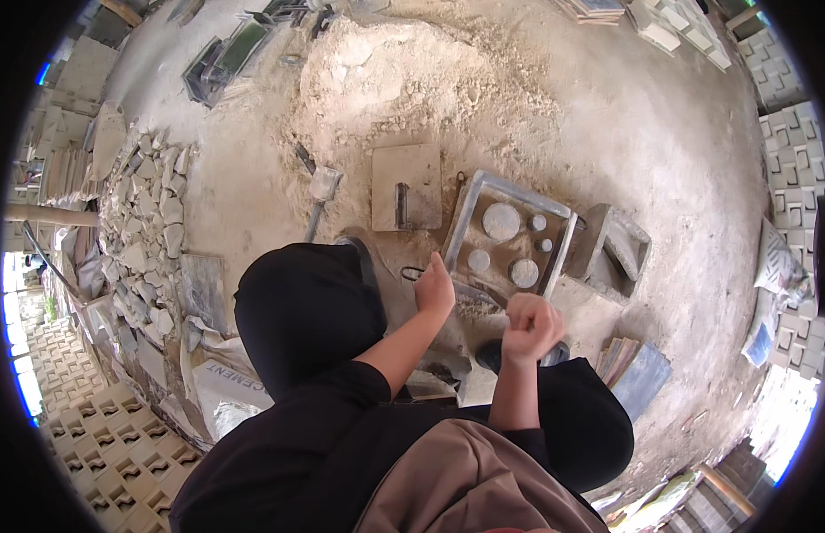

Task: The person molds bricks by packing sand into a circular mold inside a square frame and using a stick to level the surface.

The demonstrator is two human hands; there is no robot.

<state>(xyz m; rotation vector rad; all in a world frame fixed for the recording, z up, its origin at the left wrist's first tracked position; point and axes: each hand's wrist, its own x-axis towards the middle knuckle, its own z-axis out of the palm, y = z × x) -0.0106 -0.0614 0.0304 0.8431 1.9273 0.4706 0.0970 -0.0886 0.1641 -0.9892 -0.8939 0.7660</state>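
My left hand [434, 290] is closed, thumb side up, at the near left corner of a square metal mould frame [463, 206]. Beside its fingers sits a dark metal loop handle [411, 274]; contact between them is unclear. My right hand [532, 327] makes a fist by the frame's near right corner. Whatever either hand holds, if anything, is hidden. Several round discs of differing sizes, among them a large pale one [501, 221], stand inside the frame. Left of it lies a flat square plate [386, 169] with an upright bar handle [401, 204].
A small trowel-like tool [324, 184] lies left of the plate. Beyond is a heap of pale powder [377, 71]. An open box-shaped block [639, 235] stands right of the frame. Broken pieces [141, 222] pile up at left; patterned blocks [119, 453] stack at lower left.
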